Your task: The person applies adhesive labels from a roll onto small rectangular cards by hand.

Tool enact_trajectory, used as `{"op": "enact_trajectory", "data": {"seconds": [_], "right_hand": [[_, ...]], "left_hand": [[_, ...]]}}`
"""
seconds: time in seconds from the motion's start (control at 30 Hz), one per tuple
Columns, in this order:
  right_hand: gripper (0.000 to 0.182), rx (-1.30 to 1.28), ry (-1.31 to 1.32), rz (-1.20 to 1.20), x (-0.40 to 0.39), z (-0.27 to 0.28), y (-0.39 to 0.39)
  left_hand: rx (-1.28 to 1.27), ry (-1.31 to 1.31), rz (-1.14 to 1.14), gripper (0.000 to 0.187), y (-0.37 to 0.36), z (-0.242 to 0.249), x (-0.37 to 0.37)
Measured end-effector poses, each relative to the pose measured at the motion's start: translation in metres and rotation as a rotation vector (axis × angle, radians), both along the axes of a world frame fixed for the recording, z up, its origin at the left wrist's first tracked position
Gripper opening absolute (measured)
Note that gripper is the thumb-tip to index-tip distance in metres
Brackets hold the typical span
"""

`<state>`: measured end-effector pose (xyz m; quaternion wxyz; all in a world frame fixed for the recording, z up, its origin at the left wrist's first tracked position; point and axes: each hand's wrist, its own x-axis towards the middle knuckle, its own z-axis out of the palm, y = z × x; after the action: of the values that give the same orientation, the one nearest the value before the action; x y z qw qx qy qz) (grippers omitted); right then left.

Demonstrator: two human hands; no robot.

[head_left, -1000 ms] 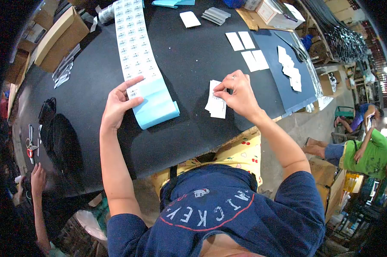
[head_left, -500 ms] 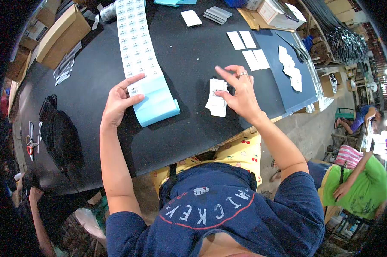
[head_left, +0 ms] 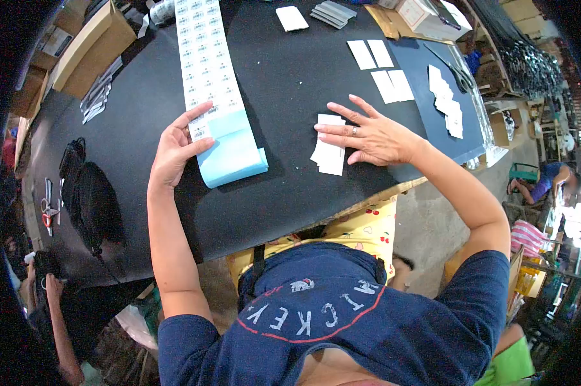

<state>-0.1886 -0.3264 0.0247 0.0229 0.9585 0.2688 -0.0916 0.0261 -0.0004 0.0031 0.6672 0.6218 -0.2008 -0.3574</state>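
Note:
My left hand pinches the left edge of a long strip of barcode stickers between thumb and fingers. A single sticker shows by these fingertips, where the printed rows give way to bare light-blue backing. The backing's near end curls up on the black table. To the right, a loose pile of white cards lies slightly fanned. My right hand is open, its fingers spread over the pile and at least one fingertip on the top card. Those fingers hide part of that card.
More white cards lie at the back right, near scissors and an overlapping row of cards. A black bag and red-handled scissors lie left. Cardboard boxes stand at the back left. Other people sit nearby.
My right hand has turned from a loose thumb-and-finger pose to spread fingers over the cards. A sticker visible on the top card before is now covered. My left hand keeps its grip.

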Motion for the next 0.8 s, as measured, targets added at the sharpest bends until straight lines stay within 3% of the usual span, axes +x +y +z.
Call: {"op": "enact_trajectory", "data": {"seconds": [0.3, 0.8], "right_hand": [[0.07, 0.043, -0.002, -0.049, -0.0019, -0.0093, -0.0004], [0.064, 0.028, -0.052, -0.034, -0.0075, -0.0146, 0.0054]], "left_hand": [[0.003, 0.033, 0.001, 0.063, -0.0001, 0.0012, 0.0009], [-0.012, -0.05, 0.027, 0.064, -0.0016, -0.0021, -0.0012]]}}
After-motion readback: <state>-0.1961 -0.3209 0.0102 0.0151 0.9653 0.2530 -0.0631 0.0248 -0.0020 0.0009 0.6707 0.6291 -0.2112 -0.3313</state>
